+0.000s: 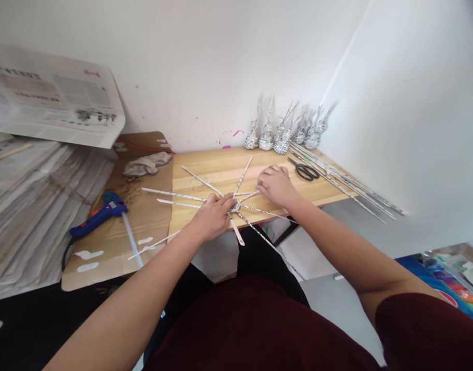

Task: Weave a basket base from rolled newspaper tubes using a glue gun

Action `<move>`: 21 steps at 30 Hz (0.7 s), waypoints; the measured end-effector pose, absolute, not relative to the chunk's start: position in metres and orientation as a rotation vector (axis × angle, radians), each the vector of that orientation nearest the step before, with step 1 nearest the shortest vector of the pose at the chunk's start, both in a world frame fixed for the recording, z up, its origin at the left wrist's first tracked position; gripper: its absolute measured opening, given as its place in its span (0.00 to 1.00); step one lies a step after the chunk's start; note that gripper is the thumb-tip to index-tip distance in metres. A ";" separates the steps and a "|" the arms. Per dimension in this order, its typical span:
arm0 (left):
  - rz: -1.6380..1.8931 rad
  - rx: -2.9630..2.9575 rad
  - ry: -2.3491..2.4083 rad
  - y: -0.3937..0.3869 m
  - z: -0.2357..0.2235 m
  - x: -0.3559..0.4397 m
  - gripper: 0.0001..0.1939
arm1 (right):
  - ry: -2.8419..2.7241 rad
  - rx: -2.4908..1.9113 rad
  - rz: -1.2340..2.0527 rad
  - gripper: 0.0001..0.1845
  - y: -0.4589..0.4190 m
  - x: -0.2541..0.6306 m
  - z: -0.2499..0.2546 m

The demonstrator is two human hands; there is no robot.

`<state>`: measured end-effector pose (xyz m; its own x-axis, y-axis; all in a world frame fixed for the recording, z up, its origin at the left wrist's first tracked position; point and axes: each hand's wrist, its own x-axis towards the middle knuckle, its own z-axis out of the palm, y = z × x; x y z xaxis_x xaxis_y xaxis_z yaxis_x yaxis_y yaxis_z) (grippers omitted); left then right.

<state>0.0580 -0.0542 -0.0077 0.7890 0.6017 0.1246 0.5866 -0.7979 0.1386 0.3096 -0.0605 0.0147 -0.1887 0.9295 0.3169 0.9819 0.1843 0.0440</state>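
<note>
Rolled newspaper strips (pixel 259 234) spread out like spokes from a woven centre (pixel 236 206) on the wooden board (pixel 213 165). My left hand (pixel 215 214) presses on that centre, its fingers closed around the crossing strips. To the right, my right hand (pixel 275 183) has its fingers curled round one paper strip (pixel 250 196) that runs out from the centre. Its fingertips partly hide the strip. Several spokes reach past the board's front edge, over my lap.
Black-handled scissors (pixel 308 171) lie right of my right hand, near loose paper rolls (pixel 352 188). Several woven gourd shapes (pixel 266 138) stand against the wall. Leftward are a blue glue gun (pixel 100 214), a glove (pixel 147 164), cardboard (pixel 155 226) and stacked newspapers (pixel 46 206).
</note>
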 end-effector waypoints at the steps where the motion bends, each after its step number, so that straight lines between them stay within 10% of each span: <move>1: 0.254 2.878 0.962 -0.054 -0.008 0.058 0.26 | -2.232 -1.849 -0.335 0.09 -0.060 0.308 0.009; 21: 0.293 2.836 0.979 -0.055 -0.016 0.060 0.27 | -2.085 -1.972 0.005 0.08 -0.081 0.286 -0.004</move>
<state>0.0597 -0.0554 -0.0156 0.7710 0.6211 0.1406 0.5965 -0.7817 0.1822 0.2864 -0.0812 -0.0040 -0.0362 0.9806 0.1926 0.9796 0.0730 -0.1873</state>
